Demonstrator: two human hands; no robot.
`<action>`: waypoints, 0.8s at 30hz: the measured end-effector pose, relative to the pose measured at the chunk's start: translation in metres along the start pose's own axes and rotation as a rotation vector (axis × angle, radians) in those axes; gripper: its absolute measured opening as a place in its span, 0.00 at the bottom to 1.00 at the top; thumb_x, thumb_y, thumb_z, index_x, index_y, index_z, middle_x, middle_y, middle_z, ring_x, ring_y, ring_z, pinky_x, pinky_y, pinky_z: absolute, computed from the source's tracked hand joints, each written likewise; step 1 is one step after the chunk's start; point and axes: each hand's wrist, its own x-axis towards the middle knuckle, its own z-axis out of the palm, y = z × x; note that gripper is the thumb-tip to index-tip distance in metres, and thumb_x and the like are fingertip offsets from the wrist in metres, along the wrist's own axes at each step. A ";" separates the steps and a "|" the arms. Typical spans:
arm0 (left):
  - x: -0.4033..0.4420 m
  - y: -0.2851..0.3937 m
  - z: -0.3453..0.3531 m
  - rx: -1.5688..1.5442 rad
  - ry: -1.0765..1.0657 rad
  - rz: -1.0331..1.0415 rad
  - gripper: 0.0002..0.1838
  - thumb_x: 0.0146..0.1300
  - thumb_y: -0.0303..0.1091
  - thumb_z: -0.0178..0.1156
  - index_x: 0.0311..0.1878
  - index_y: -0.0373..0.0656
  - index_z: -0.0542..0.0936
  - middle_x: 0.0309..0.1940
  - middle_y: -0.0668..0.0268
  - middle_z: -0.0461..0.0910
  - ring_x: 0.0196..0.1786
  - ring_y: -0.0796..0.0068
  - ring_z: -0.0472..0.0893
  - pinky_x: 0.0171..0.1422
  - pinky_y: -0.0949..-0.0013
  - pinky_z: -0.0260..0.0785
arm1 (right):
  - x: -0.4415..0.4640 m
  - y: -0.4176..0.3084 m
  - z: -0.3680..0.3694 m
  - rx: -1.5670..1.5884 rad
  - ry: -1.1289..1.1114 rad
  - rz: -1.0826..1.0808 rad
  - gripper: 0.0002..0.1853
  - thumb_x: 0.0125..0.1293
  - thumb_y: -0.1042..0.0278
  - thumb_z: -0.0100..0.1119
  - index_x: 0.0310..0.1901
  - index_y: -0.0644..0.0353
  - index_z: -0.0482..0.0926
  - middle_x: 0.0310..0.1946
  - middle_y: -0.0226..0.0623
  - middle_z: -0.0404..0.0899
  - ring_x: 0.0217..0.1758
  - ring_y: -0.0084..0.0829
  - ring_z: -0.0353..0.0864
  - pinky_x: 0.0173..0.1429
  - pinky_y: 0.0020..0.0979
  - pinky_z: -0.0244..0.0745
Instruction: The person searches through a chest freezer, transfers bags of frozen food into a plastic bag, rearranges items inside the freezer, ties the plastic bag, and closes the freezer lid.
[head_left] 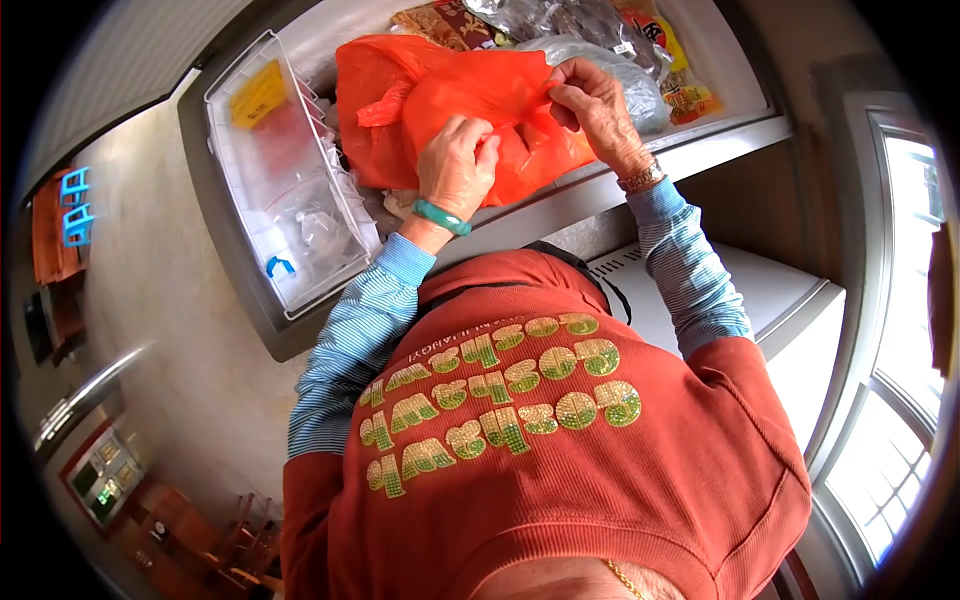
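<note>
A bright red plastic bag [465, 95] lies bunched over the open chest freezer [690, 150], its contents hidden. My left hand [457, 168], below a green bangle, is closed on the near side of the bag with its fingers curled. Farther right, my right hand [600, 115] pinches the gathered plastic at the bag's right side between thumb and fingers. A watch circles the right wrist. Just beyond the bag, a clear plastic bag [600, 72] and dark wrapped packages rest in the freezer.
On the freezer's left side hangs a white wire basket [330, 262] with plastic bags and a yellow packet [257, 93]. A yellow and red food packet [690, 100] lies at the right. White-topped appliance [720, 285] stands near my right arm, windows [900, 430] beyond.
</note>
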 end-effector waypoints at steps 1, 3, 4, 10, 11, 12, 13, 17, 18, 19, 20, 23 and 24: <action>0.002 0.000 0.002 -0.091 0.037 -0.050 0.05 0.52 0.26 0.62 0.30 0.40 0.75 0.25 0.60 0.74 0.25 0.61 0.75 0.29 0.64 0.67 | -0.001 0.001 -0.001 0.027 -0.019 0.023 0.02 0.61 0.73 0.52 0.34 0.61 0.72 0.23 0.24 0.71 0.22 0.13 0.68 0.26 0.16 0.62; 0.005 -0.003 0.004 -0.154 0.016 -0.076 0.05 0.52 0.24 0.62 0.29 0.38 0.75 0.22 0.62 0.74 0.22 0.71 0.74 0.28 0.70 0.67 | 0.000 0.011 -0.002 0.063 -0.041 0.062 0.04 0.61 0.72 0.54 0.36 0.60 0.71 0.24 0.24 0.71 0.25 0.13 0.69 0.27 0.15 0.62; 0.006 -0.007 0.007 -0.218 0.022 -0.103 0.04 0.53 0.23 0.62 0.30 0.38 0.75 0.22 0.65 0.74 0.22 0.76 0.74 0.27 0.73 0.66 | 0.001 0.015 0.001 -0.024 -0.018 0.019 0.04 0.61 0.72 0.54 0.36 0.59 0.71 0.25 0.24 0.71 0.26 0.13 0.69 0.28 0.16 0.62; 0.011 -0.009 0.008 -0.458 -0.098 -0.201 0.03 0.57 0.20 0.57 0.34 0.36 0.75 0.23 0.72 0.73 0.25 0.87 0.72 0.30 0.80 0.66 | 0.003 0.025 0.004 -0.240 0.001 -0.024 0.05 0.61 0.71 0.54 0.38 0.60 0.71 0.26 0.25 0.72 0.26 0.13 0.68 0.29 0.16 0.64; 0.010 -0.012 0.010 -0.459 -0.106 -0.199 0.03 0.57 0.20 0.57 0.34 0.36 0.75 0.23 0.72 0.73 0.25 0.87 0.72 0.30 0.80 0.66 | 0.001 0.021 0.004 -0.225 0.001 0.011 0.05 0.61 0.71 0.53 0.38 0.59 0.71 0.26 0.25 0.72 0.25 0.13 0.67 0.28 0.16 0.64; 0.010 -0.013 0.011 -0.486 -0.113 -0.185 0.03 0.58 0.20 0.55 0.35 0.36 0.74 0.24 0.72 0.73 0.26 0.86 0.73 0.31 0.80 0.66 | 0.000 0.017 0.004 -0.211 0.001 0.045 0.05 0.62 0.71 0.53 0.38 0.59 0.72 0.25 0.25 0.72 0.24 0.13 0.67 0.27 0.16 0.63; 0.010 -0.013 0.012 -0.512 -0.119 -0.173 0.03 0.59 0.20 0.54 0.37 0.36 0.74 0.25 0.71 0.73 0.27 0.86 0.73 0.32 0.80 0.67 | -0.001 0.018 0.003 -0.208 0.007 0.047 0.05 0.62 0.71 0.53 0.38 0.59 0.72 0.25 0.25 0.72 0.24 0.13 0.67 0.27 0.16 0.63; 0.012 -0.008 0.011 -0.559 -0.130 -0.180 0.04 0.60 0.22 0.53 0.38 0.37 0.74 0.26 0.71 0.74 0.28 0.86 0.73 0.33 0.81 0.67 | -0.001 0.018 0.000 -0.130 -0.014 0.081 0.04 0.62 0.71 0.52 0.38 0.60 0.72 0.25 0.25 0.73 0.23 0.12 0.67 0.25 0.15 0.62; 0.015 -0.004 0.010 -0.616 -0.123 -0.236 0.03 0.59 0.23 0.53 0.36 0.38 0.74 0.26 0.70 0.74 0.26 0.84 0.72 0.30 0.79 0.66 | -0.001 0.019 0.000 -0.102 -0.025 0.105 0.04 0.62 0.71 0.53 0.38 0.60 0.72 0.25 0.25 0.72 0.24 0.12 0.67 0.25 0.15 0.62; 0.017 -0.001 0.010 -0.673 -0.116 -0.291 0.03 0.58 0.24 0.54 0.35 0.39 0.74 0.27 0.68 0.74 0.23 0.83 0.71 0.28 0.77 0.66 | 0.000 0.021 0.000 -0.096 -0.019 0.103 0.04 0.62 0.71 0.53 0.38 0.60 0.72 0.25 0.25 0.72 0.24 0.12 0.67 0.25 0.15 0.62; 0.019 0.001 0.010 -0.670 -0.123 -0.287 0.03 0.58 0.24 0.54 0.35 0.39 0.74 0.27 0.68 0.74 0.23 0.83 0.71 0.28 0.77 0.66 | 0.001 0.023 0.001 -0.111 -0.018 0.074 0.05 0.62 0.71 0.53 0.38 0.60 0.72 0.25 0.25 0.72 0.24 0.12 0.68 0.25 0.15 0.62; 0.022 0.005 0.014 -0.907 -0.103 -0.430 0.05 0.61 0.25 0.52 0.40 0.38 0.73 0.26 0.70 0.74 0.24 0.86 0.70 0.29 0.81 0.64 | 0.002 0.026 0.004 -0.119 -0.005 0.009 0.05 0.59 0.72 0.53 0.37 0.60 0.73 0.24 0.26 0.72 0.25 0.14 0.68 0.27 0.17 0.63; 0.023 0.005 0.015 -0.955 -0.097 -0.433 0.04 0.62 0.26 0.52 0.40 0.39 0.73 0.26 0.71 0.73 0.24 0.86 0.69 0.28 0.80 0.63 | 0.002 0.026 0.005 -0.114 0.001 -0.029 0.06 0.56 0.72 0.53 0.36 0.61 0.73 0.23 0.27 0.72 0.25 0.15 0.69 0.28 0.19 0.64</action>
